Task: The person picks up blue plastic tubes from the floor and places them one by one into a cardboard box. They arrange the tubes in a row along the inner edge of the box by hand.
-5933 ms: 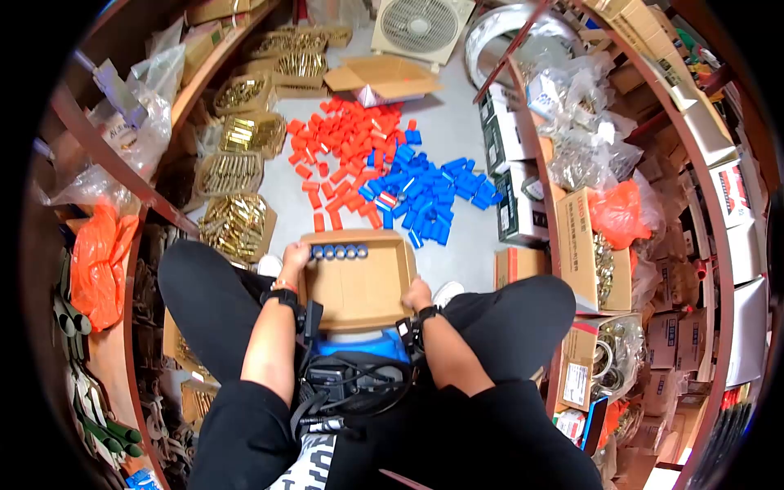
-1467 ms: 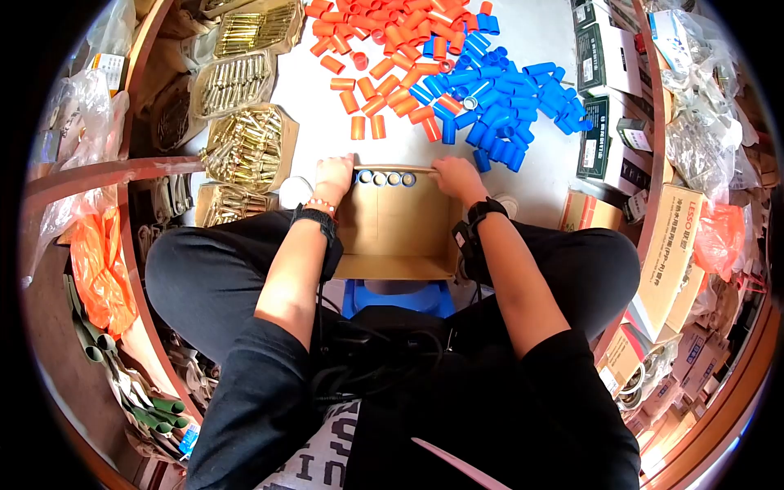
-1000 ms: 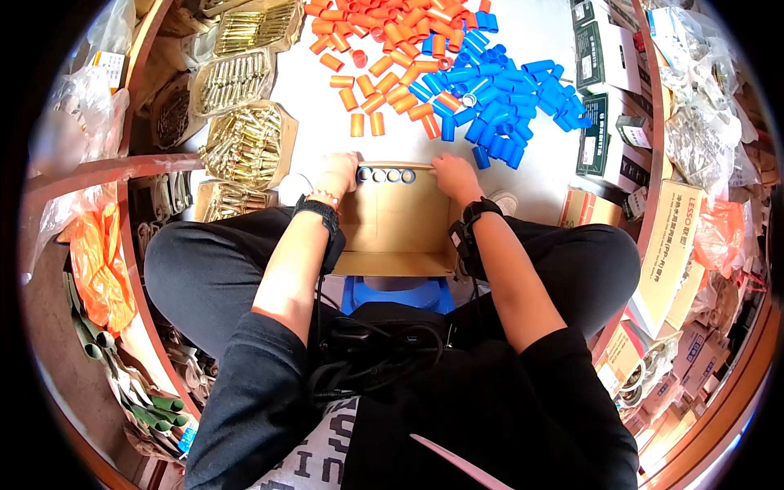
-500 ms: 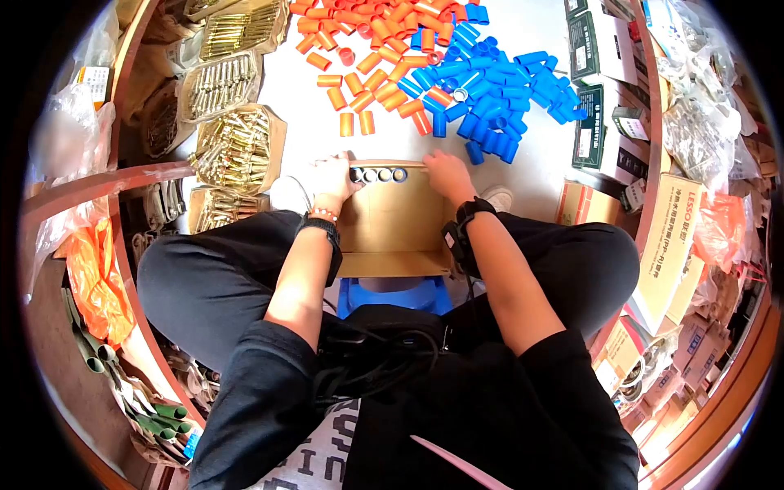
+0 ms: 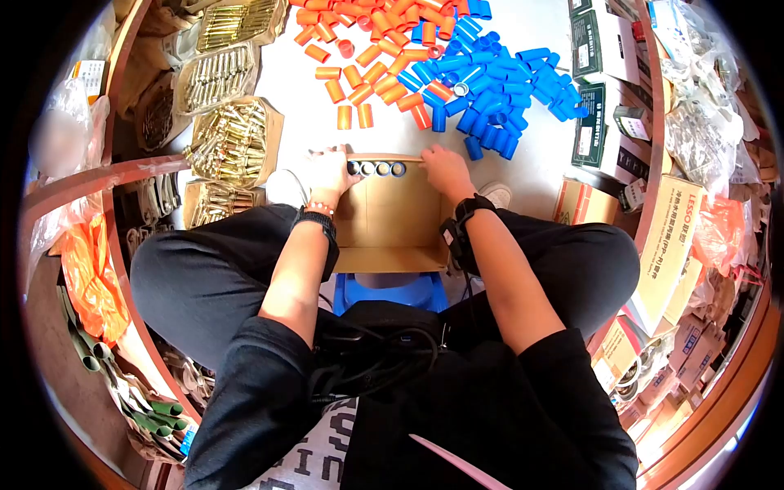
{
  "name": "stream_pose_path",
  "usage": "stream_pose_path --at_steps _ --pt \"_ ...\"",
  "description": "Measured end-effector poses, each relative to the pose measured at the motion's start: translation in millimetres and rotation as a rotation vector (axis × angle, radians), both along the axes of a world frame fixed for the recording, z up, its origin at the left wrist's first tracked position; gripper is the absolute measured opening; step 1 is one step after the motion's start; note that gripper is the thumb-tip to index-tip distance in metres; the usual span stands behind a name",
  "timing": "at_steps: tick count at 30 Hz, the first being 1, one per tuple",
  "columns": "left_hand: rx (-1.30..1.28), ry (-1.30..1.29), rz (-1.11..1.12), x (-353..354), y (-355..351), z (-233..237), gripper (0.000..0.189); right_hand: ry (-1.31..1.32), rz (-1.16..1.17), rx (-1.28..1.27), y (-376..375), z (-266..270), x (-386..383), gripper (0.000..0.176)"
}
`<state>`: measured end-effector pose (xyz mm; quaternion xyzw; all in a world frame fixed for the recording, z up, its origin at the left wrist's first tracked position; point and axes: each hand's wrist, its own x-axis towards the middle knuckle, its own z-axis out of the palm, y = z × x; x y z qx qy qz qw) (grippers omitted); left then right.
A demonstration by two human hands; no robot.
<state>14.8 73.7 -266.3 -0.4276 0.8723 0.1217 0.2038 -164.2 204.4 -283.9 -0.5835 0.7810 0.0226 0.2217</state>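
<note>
Both hands, in the head view, bracket the far rim of the box (image 5: 392, 216), which sits between the bent knees (image 5: 584, 253). Beside me, the right hand (image 5: 447, 171) pinches the rim near its right corner. The left hand (image 5: 329, 173) curls at the left corner, thumb by the row of tubes (image 5: 383, 169) along the far wall; whether it grips, I can't tell. Past the rim, a strip of pale floor (image 5: 392, 139) runs before the orange pieces (image 5: 398, 64) and blue pieces (image 5: 492, 101). Tubs (image 5: 233, 143) edge the left, cartons (image 5: 590, 135) the right.
</note>
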Motion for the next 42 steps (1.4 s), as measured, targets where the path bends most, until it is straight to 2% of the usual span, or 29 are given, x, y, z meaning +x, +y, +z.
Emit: stream_pose_path --at_steps 7,10,12,13,14,15,17,20,23,25,26,27,29,32,34,37,38,42 --pt "0.055 0.107 -0.07 7.8 -5.1 3.8 0.066 0.029 -0.02 -0.091 2.3 0.3 1.9 0.016" --pt "0.096 0.26 -0.023 12.0 -2.7 11.1 0.059 0.023 -0.062 -0.057 -0.6 10.2 3.5 0.02" --pt "0.217 0.54 0.058 20.4 -13.2 -3.9 0.052 -0.009 -0.128 -0.018 -3.5 20.5 3.8 0.023" --pt "0.278 0.68 0.097 21.8 -18.8 -6.8 0.049 0.052 -0.103 -0.164 -3.3 24.0 4.6 0.023" --pt "0.233 0.751 0.175 22.2 -22.2 -10.1 0.037 0.112 -0.078 -0.31 -2.9 27.6 5.3 0.023" --pt "0.129 0.734 0.26 21.5 -20.0 9.9 0.034 0.172 -0.054 -0.456 -2.8 30.3 6.6 0.024" --pt "-0.074 0.909 0.275 29.4 -26.6 0.3 0.026 0.12 -0.045 -0.496 -6.8 33.2 12.2 0.018" --pt "0.148 0.906 0.499 37.5 -25.6 14.5 0.021 -0.092 -0.06 -0.413 -11.9 32.6 27.6 0.012" --pt "0.72 0.982 0.511 54.3 -30.9 -15.8 0.022 -0.216 0.007 -0.352 -11.5 16.9 48.2 0.014" --pt "0.906 0.876 0.539 56.5 -21.1 -12.3 0.024 -0.241 0.112 -0.217 -5.3 15.0 60.4 0.013" --pt "0.982 0.776 0.558 56.7 -17.5 -13.9 0.026 -0.263 0.109 -0.034 -2.6 4.4 64.6 0.013" --pt "1.057 0.673 0.578 57.1 -14.3 -16.2 0.028 -0.25 0.135 0.038 1.0 -1.2 67.0 0.014" --pt "1.055 0.45 0.567 58.0 -9.4 -21.6 0.025 -0.228 0.187 0.182 8.7 -12.4 69.3 0.02" --pt "0.89 0.273 0.412 55.2 -5.0 -26.3 0.028 -0.263 0.153 0.256 14.4 -9.8 66.8 0.036" --pt "0.752 0.241 0.254 51.0 -2.9 -34.0 0.035 -0.3 0.193 0.206 15.5 -21.1 64.0 0.043" --pt "0.753 0.153 0.148 45.1 1.0 -31.6 0.045 -0.343 0.229 0.199 11.5 -23.2 66.5 0.048" --pt "0.799 0.112 0.133 43.5 2.1 -28.4 0.052 -0.355 0.237 0.208 9.1 -21.5 68.4 0.049" --pt "0.802 0.145 0.154 41.9 7.7 -27.8 0.059 -0.372 0.196 0.028 8.5 -15.9 73.1 0.051"
